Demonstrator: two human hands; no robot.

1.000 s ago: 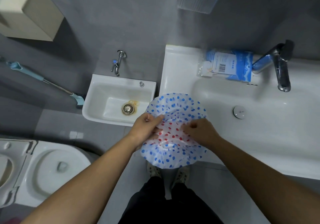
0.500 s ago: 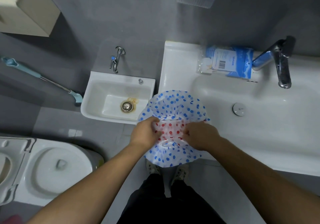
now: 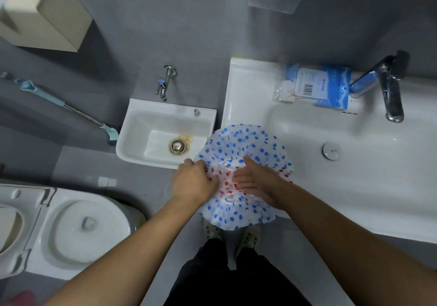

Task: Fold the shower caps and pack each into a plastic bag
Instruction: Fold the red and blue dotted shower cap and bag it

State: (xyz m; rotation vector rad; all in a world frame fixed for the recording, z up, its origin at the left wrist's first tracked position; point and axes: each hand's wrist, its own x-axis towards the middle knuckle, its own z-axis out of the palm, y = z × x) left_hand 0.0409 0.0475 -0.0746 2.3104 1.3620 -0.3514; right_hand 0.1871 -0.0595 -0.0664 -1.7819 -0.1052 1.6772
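Both hands work one polka-dot shower cap (image 3: 241, 154), held spread over the near-left corner of the large washbasin (image 3: 378, 187), probably so its frilled rim hangs free and the middle can be gathered for a fold. At the cap's left edge the left hand (image 3: 194, 182) is curled shut, pinching the plastic, while the right hand (image 3: 257, 180) lies flat and open on the middle, fingers extended, pressing it down. Far along the basin ledge lies a blue-and-clear plastic bag (image 3: 316, 88), well apart from the cap.
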